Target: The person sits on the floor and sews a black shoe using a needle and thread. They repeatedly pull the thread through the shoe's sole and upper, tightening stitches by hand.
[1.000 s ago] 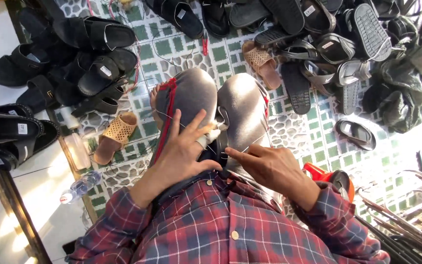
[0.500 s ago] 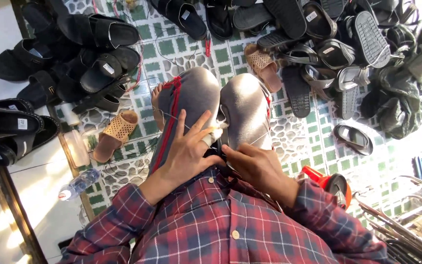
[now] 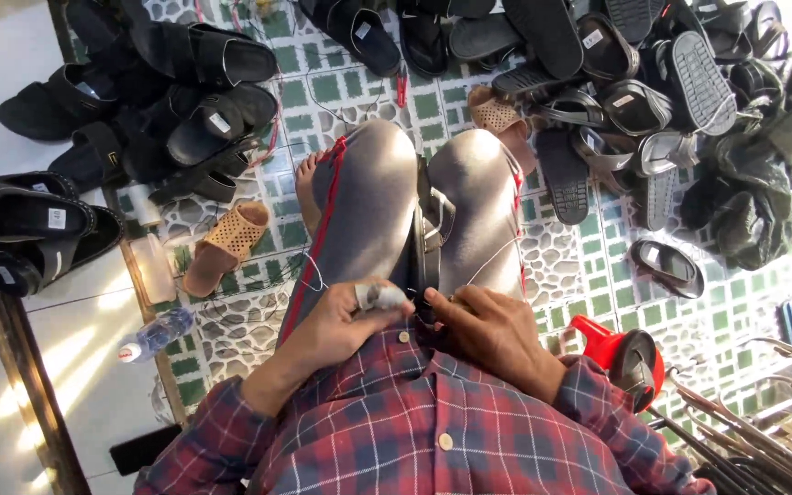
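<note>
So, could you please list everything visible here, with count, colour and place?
Dark strap sandal: one, black, clamped between the knees, under both hands.
Black sandals: many, heaped upper left, top and right.
Tan perforated sandals: two, one left of the legs, one above the knees.
Clear plastic bottle: one, lying lower left.
Red plastic container: one, lower right.
Metal rack: grey bars, lower right corner.
Green tiled floor: patterned, beneath everything.
Grey trousers: red side stripe, centre.
Plaid shirt: red and blue, bottom.
Left hand: bandaged finger, at the sandal.
Right hand: at the sandal strap.
</note>
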